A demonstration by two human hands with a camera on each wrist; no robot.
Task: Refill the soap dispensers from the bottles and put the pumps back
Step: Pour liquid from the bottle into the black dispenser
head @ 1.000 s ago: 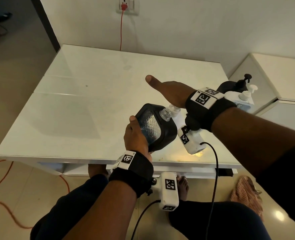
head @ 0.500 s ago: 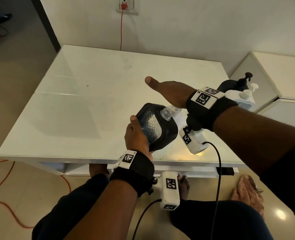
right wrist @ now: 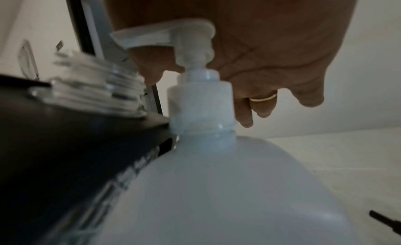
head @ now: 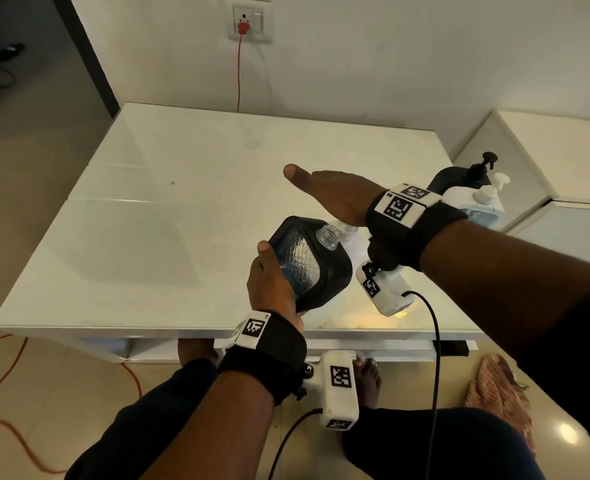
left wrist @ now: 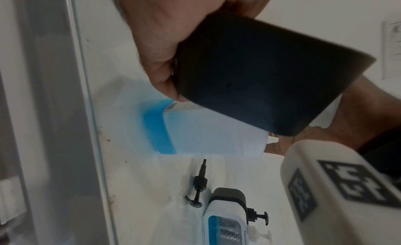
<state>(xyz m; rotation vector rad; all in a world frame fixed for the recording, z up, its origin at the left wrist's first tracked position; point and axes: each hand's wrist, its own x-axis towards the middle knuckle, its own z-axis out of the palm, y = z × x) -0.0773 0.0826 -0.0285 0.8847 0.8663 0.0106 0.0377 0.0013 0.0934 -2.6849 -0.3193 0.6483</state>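
My left hand (head: 272, 282) grips a black soap dispenser (head: 307, 261) with a clear textured window. It is tilted, and its open threaded neck (head: 328, 233) points at the refill bottle. My right hand (head: 331, 195) lies flat, fingers relaxed, its palm (right wrist: 271, 42) resting on the white pump head (right wrist: 165, 34) of the translucent refill bottle (right wrist: 217, 188). The left wrist view shows blue liquid low in that bottle (left wrist: 206, 133), behind the dispenser (left wrist: 271, 77). The dispenser's neck (right wrist: 95, 90) sits just beside the pump spout. A loose black pump (left wrist: 198, 185) lies on the white table (head: 148, 237).
A black dispenser (head: 459, 178) and a white one (head: 473, 202), both with pumps on, stand at the table's right edge. A white cabinet (head: 546, 161) is on the right. A red cable (head: 239, 74) hangs from the wall socket. My bare feet are under the table's front edge.
Almost nothing differs. Both hands keep their places, and the dispenser's neck stays beside the pump spout.
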